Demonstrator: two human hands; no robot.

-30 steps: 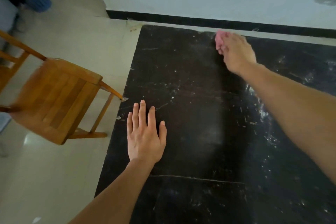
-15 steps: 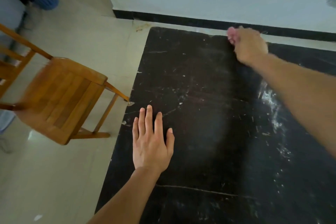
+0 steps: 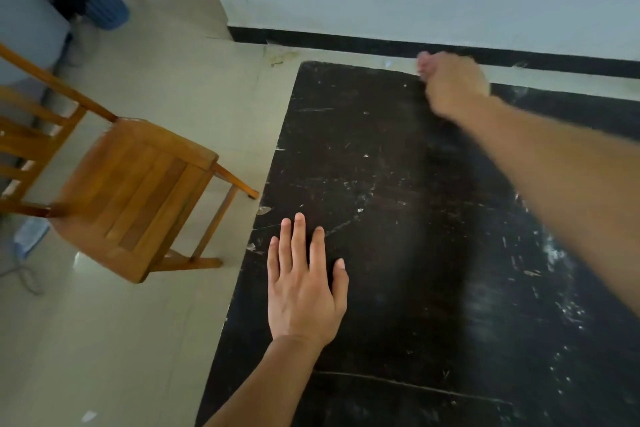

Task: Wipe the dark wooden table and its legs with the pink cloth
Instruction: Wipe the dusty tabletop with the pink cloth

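Head view: the dark wooden table (image 3: 398, 253) fills the right of the frame, its top scratched and flecked with pale specks. The left hand (image 3: 304, 291) lies flat on the table near its left edge, fingers spread wide, holding nothing, likely bracing the body. The right hand (image 3: 453, 87) is blurred at the table's far edge, curled into a fist. A pinkish patch at its knuckles seems to be the pink cloth (image 3: 423, 63), bunched inside that fist, though most of it is hidden.

The step in hand looks like wiping the table's far edge. The top's right side looks dusty, so the next move calls for strokes there. The legs are out of view.

A wooden chair (image 3: 138, 191) stands left of the table.
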